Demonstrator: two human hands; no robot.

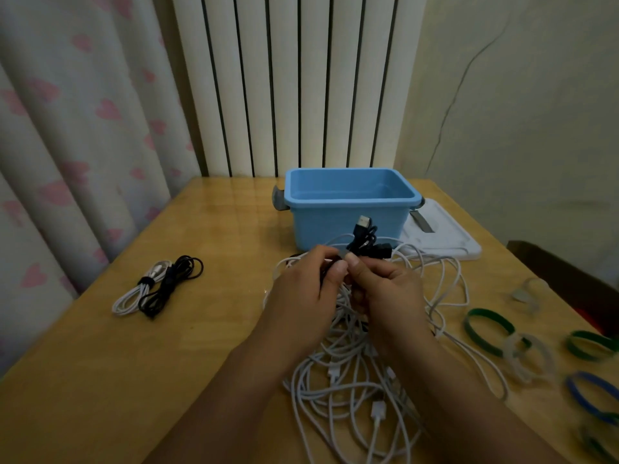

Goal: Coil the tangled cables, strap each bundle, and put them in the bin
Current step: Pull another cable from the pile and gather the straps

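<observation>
the white cable tangle (361, 373) sprawls on the counter (201, 346) under both hands, left hand (301, 296) and right hand (388, 289) pinching a small black cable bundle (366, 241) before the blue bin (348, 202). best to keep the coils tight while cinching the strap, well clear of the white loops.

Black cable bundle (366, 244), USB plug up, pinched over white cable tangle (361, 373). Two strapped coils, white (134, 293) and black (170, 284), lie left. Blue bin (348, 204) open behind. Loop straps (489, 326) right.
</observation>
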